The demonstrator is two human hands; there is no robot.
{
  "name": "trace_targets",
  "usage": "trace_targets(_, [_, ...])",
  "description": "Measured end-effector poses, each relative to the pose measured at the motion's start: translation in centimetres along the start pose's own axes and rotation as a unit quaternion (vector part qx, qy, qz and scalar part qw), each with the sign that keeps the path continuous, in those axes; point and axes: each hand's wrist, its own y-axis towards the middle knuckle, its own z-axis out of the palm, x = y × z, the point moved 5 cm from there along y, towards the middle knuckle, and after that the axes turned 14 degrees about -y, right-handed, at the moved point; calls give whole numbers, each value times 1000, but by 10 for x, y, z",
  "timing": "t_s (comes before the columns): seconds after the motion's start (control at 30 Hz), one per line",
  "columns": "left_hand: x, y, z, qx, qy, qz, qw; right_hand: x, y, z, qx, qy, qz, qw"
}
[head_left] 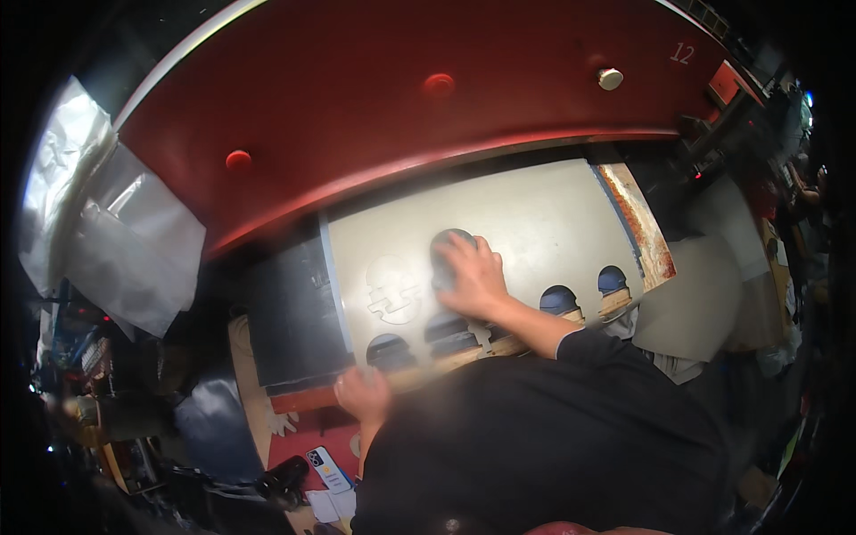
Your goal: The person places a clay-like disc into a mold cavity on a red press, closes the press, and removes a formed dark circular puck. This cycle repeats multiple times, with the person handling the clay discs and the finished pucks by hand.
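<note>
A pale grey sheet (526,209) lies before me, with rounded cut-outs along its near edge. Dark surface shows through one cut-out (389,349) at the near left. Over the sheet's middle, my right hand (475,278) has its fingers and thumb around a dark oval piece (440,248); the hand hides much of it, and its exact kind cannot be made out. Left of that hand, curved cut outlines (394,292) mark the sheet. My left hand (363,392), slightly blurred, is closed near the sheet's near left corner; what its fingers hold, if anything, is hidden.
A wide red machine head (383,125) spans the far side above the sheet. Clear plastic (143,232) hangs at the left. Beside a dark board (294,321), a phone (330,469) and a glove (282,419) lie lower left. A worn board edge (644,223) borders the right.
</note>
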Motion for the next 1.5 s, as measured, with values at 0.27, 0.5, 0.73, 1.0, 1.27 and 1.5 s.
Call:
trace_targets(0.27, [-8, -17, -13, -9, -14, -7, 1000, -82, 6, -29, 24, 345, 87, 934])
trace_targets(0.5, [-4, -20, -8, -22, -14, -4, 1000, -88, -27, -26, -20, -24, 39, 999])
trace_targets(0.73, [-4, -21, -6, -22, 7, -1, 1000, -94, -33, -21, -23, -52, 53, 997])
trace_targets(1.0, [-7, -14, -3, -57, -10, 21, 998, -91, -31, -23, -34, -61, 43, 997])
trace_targets(1.27, [1, 13, 4, -54, -2, 22, 998, -167, -5, -61, -197, 87, 136, 967])
trace_targets(1.5, [23, 84, 46, -73, -1, 30, 997, -279, 72, -163, -328, 17, 220, 919])
